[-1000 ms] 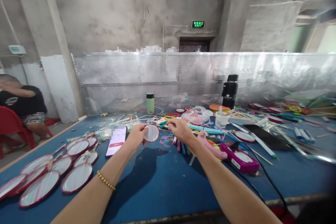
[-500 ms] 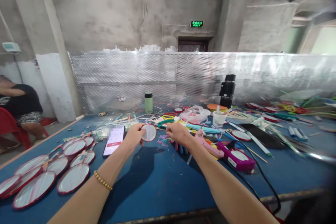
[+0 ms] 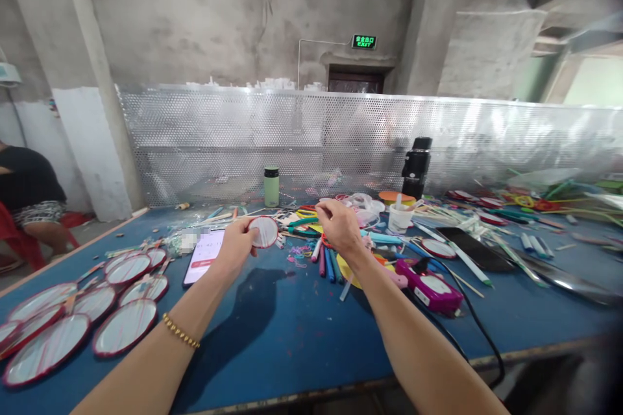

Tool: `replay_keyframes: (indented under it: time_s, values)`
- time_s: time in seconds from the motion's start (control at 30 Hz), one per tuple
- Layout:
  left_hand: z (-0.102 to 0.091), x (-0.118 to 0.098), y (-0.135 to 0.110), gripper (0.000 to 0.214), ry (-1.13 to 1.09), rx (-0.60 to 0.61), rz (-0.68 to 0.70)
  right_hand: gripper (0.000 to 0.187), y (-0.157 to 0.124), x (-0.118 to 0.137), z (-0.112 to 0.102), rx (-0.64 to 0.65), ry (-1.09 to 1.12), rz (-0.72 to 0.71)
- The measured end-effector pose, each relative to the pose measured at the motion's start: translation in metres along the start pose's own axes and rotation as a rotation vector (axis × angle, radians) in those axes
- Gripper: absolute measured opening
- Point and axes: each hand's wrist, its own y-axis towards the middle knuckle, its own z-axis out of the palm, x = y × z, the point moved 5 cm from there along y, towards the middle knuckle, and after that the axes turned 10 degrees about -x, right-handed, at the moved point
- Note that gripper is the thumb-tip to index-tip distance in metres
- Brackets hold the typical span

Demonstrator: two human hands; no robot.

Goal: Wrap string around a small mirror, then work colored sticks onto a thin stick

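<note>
My left hand [image 3: 237,248] is closed on a small round white disc with a red rim [image 3: 263,231], held upright above the blue table [image 3: 292,337]. My right hand [image 3: 341,227] hovers to the right of the disc with its fingers pinched together; what they hold is too small to make out. Under the right hand lie coloured sticks [image 3: 326,264] and small loops [image 3: 298,253].
Several finished red-rimmed round fans [image 3: 124,327] lie at the left. A phone [image 3: 204,256] lies beside my left hand. A purple tool with a black cable [image 3: 431,288], a green bottle [image 3: 271,186], a white cup [image 3: 400,217] and a black flask [image 3: 416,166] stand nearby. A person sits at far left [image 3: 29,198].
My right hand has lifted and moved right, away from the disc. The left hand still holds the disc, slightly further left. The camera view has shifted to the right.
</note>
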Motion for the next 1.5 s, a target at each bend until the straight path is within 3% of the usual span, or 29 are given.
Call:
replay_keyframes:
  time_s: [0.3,0.47,0.57,0.77,0.9,1.1,1.27,1.5]
  values:
    - [0.002,0.004,0.002,0.030,0.002,0.034,0.027,0.022,0.006,-0.015,-0.009,-0.078,-0.025,0.025]
    - [0.006,0.005,0.001,0.028,-0.003,0.040,0.023,0.024,0.008,-0.018,-0.008,-0.013,-0.084,0.035]
    - [0.007,0.003,-0.001,0.028,0.001,0.043,0.015,0.027,0.004,-0.013,-0.001,0.115,-0.123,0.021]
    - [0.007,0.001,-0.003,0.024,0.028,0.036,0.004,0.009,-0.028,0.001,0.034,0.650,-0.164,-0.088]
    - [0.009,0.002,-0.003,0.028,0.015,0.039,-0.005,0.028,-0.044,0.006,0.046,0.792,-0.244,-0.106]
    - [0.011,0.004,-0.003,0.031,0.002,0.043,-0.027,0.031,-0.050,0.012,0.052,0.758,-0.272,-0.095]
    - [0.012,0.006,-0.002,0.029,-0.018,0.064,-0.042,0.010,-0.035,0.010,0.044,0.604,-0.100,-0.027]
    - [0.026,0.001,-0.015,0.026,-0.103,0.308,-0.151,0.023,-0.019,0.012,0.034,0.473,0.291,0.097]
